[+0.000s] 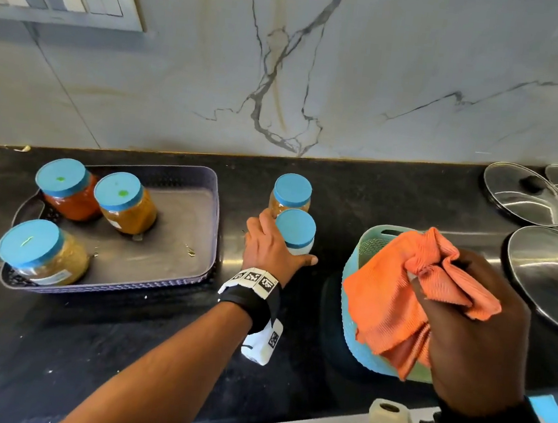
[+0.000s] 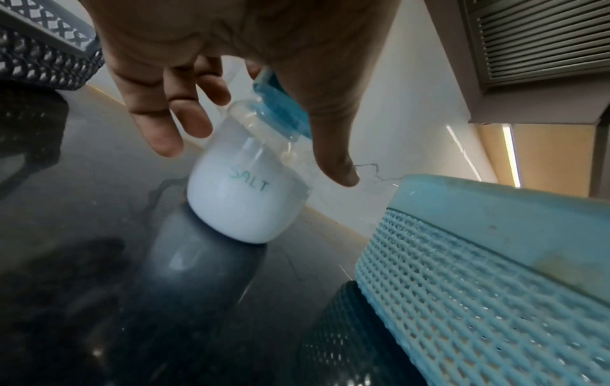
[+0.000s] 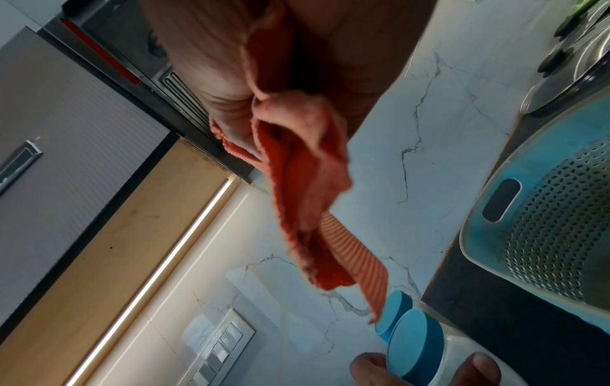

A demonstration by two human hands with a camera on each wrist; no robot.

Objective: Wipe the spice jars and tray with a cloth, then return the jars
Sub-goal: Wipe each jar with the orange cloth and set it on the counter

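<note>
Desk (image 1: 341, 190): glossy black stone under both hands; the left wrist view catches the jar mirrored in it.
Tray (image 1: 214, 204): grey plastic with lattice walls, left of the left hand, three blue-lidded jars standing inside.
Basket (image 1: 355, 254): pale blue perforated plastic, rounded corners, directly below the right hand; only the right wrist view shows its slot handle.
Cloth (image 1: 400, 293): orange ribbed fabric, bunched and drooping over the basket.
Right hand (image 1: 474, 335): fingers curled, gripping the cloth.
Left hand (image 1: 267, 248): fingers and thumb spread around the salt jar, touching its sides.
Salt jar (image 2: 244, 198): clear, rounded, white-filled, standing on the desk; only the left wrist view shows "SALT" written on it.
Second jar (image 1: 291, 195): brownish contents, just beyond the left hand's fingers.
</note>
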